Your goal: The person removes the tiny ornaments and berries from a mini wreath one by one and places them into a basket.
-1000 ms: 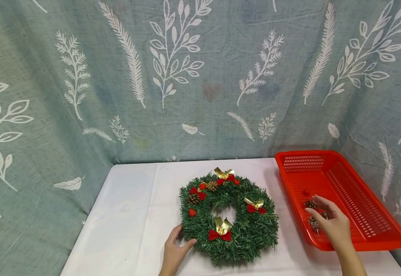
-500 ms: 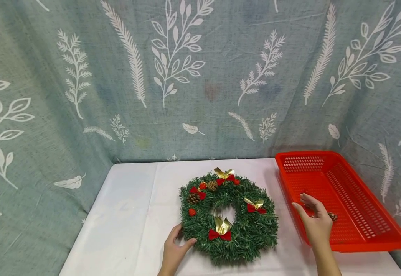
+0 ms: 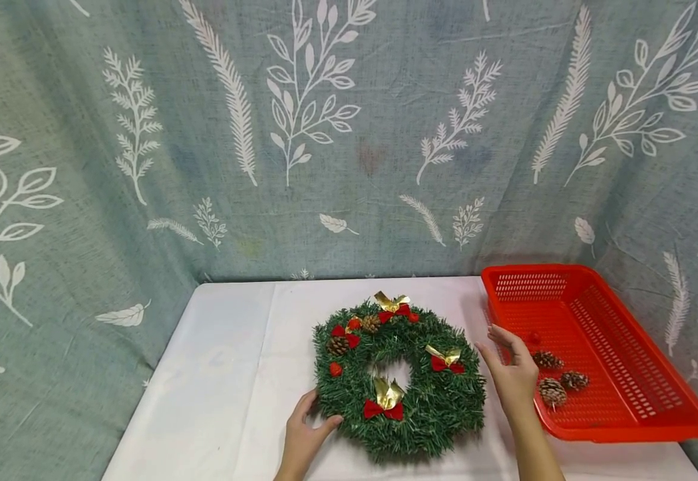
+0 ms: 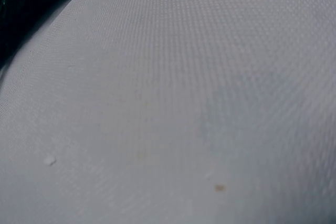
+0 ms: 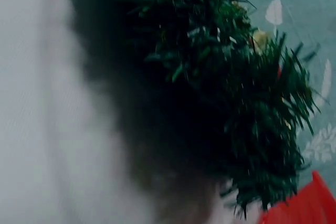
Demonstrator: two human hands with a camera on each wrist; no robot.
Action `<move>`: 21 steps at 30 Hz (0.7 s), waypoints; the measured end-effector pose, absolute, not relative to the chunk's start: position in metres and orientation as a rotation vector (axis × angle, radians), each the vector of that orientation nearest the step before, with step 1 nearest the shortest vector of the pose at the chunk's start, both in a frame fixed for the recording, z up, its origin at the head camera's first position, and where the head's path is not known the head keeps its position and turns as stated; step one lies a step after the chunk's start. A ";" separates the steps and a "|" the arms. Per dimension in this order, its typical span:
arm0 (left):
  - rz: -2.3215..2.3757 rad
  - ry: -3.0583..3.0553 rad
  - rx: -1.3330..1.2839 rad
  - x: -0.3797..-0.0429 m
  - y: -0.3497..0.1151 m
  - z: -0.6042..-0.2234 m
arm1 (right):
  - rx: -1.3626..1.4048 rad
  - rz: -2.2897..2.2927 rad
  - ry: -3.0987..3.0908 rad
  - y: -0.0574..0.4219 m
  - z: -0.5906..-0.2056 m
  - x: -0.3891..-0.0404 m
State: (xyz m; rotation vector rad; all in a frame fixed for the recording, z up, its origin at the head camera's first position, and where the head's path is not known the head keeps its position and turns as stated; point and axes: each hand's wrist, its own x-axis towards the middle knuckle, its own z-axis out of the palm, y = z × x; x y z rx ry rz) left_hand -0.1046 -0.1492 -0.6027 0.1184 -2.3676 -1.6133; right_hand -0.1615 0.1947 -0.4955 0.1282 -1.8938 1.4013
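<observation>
A round green Christmas wreath lies on the white-covered table, decorated with red-and-gold bows, pinecones and red berries on its upper and left parts. At its lower left edge my left hand holds the rim, thumb and fingers on the greenery. My right hand is just off the wreath's right edge, between it and the red basket. Its thumb and fingers are spread and loosely curved, with nothing seen between them. In the right wrist view the wreath fills the middle, while the left wrist view shows mostly white cloth.
On the right stands a red plastic basket with slotted sides. Inside lie several pinecones and a red berry. A grey-green leaf-patterned curtain encloses the back and sides of the table.
My right hand has moved left from over the basket to the wreath's right side, uncovering the pinecones. My left hand and the wreath have stayed in place.
</observation>
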 end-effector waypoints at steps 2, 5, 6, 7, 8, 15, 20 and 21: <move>-1.605 -2.371 0.123 -0.104 -0.149 -0.602 | 0.152 1.400 -1.895 0.187 -0.489 -0.163; -1.599 -2.373 0.123 -0.104 -0.149 -0.601 | 0.184 1.404 -1.886 0.174 -0.476 -0.164; -1.602 -2.372 0.125 -0.105 -0.149 -0.601 | 0.194 1.409 -1.882 0.170 -0.472 -0.165; -1.608 -2.370 0.128 -0.105 -0.149 -0.601 | 0.203 1.400 -1.884 0.166 -0.469 -0.166; -1.605 -2.374 0.126 -0.105 -0.149 -0.601 | 0.210 1.396 -1.886 0.163 -0.467 -0.167; -1.647 -2.386 0.162 -0.106 -0.151 -0.605 | 0.261 1.371 -1.931 0.150 -0.465 -0.175; -1.641 -2.390 0.149 -0.105 -0.151 -0.604 | 0.274 1.363 -1.936 0.146 -0.466 -0.185; -1.639 -2.390 0.150 -0.105 -0.150 -0.604 | 0.279 1.360 -1.928 0.145 -0.466 -0.187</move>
